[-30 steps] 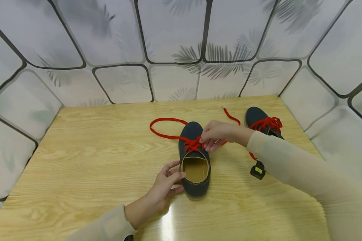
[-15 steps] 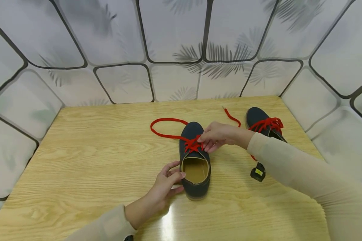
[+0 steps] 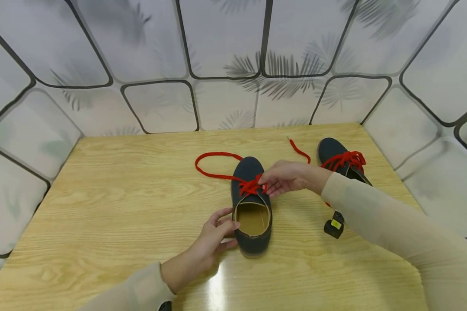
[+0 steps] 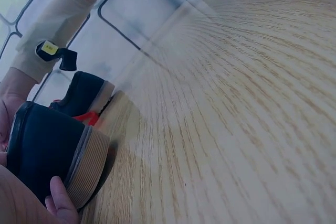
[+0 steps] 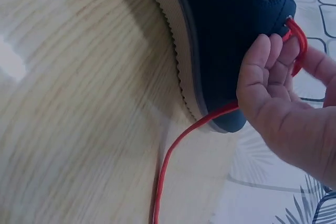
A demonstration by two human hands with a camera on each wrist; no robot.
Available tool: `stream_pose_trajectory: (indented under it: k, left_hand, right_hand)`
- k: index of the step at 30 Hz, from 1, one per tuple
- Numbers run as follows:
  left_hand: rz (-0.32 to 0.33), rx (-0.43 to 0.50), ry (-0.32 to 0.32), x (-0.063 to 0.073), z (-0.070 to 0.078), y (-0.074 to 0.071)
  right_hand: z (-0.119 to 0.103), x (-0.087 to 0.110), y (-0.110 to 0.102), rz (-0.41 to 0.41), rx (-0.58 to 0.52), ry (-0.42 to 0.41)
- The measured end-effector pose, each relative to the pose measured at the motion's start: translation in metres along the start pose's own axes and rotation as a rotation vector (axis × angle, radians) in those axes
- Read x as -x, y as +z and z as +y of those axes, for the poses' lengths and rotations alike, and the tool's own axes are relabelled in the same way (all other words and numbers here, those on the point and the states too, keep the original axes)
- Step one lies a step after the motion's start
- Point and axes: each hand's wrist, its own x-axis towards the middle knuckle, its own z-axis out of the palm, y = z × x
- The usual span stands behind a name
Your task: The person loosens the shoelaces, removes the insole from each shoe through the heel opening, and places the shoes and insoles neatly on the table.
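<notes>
A dark navy shoe with a tan inside stands upright on the wooden table, its toe pointing away from me. Red shoelace criss-crosses its front. My left hand holds the shoe's left side near the heel, thumb over the opening's rim and fingers along the outside. At the upper eyelets on the right side, my right hand pinches the lace. The right wrist view shows a red lace loop running from an eyelet into these fingers; the thumb tip is partly hidden there.
A second navy shoe with red laces lies at the back right, partly behind my right sleeve. One long lace end curves left across the wooden table, another lies to the right. A patterned fabric backdrop borders the table.
My right hand has shifted slightly right, and a little more red lace shows standing off the eyelets by its fingertips. The left hand and the shoe stay where they were.
</notes>
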Motion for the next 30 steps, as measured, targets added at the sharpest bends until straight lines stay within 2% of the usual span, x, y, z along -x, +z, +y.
stream_pose_trajectory:
  k: [4,10,13,15,22,27,30]
  left_hand:
    - [0.006,0.006,0.002,0.0,-0.003,0.001]
    - [0.009,0.012,0.028,-0.001,-0.008,0.002]
    - [0.009,0.009,0.036,-0.002,-0.01,0.003]
    - [0.009,0.007,0.038,-0.003,-0.011,0.004]
    - [0.011,-0.002,0.033,-0.002,-0.008,0.006]
    - [0.007,-0.007,0.023,-0.001,-0.007,0.006]
    - [0.009,-0.008,0.017,0.0,-0.006,0.007]
  right_hand:
    - [0.001,0.001,0.001,-0.033,-0.028,-0.022]
    - [0.003,0.004,0.0,-0.063,-0.326,-0.011]
    - [0.003,0.005,-0.001,-0.071,-0.419,-0.014]
    - [0.003,0.006,-0.001,-0.071,-0.396,-0.031]
    - [0.002,0.01,-0.004,-0.067,-0.111,-0.099]
    - [0.002,0.01,-0.005,-0.093,-0.071,-0.098]
    - [0.0,0.011,-0.006,-0.091,-0.093,-0.098]
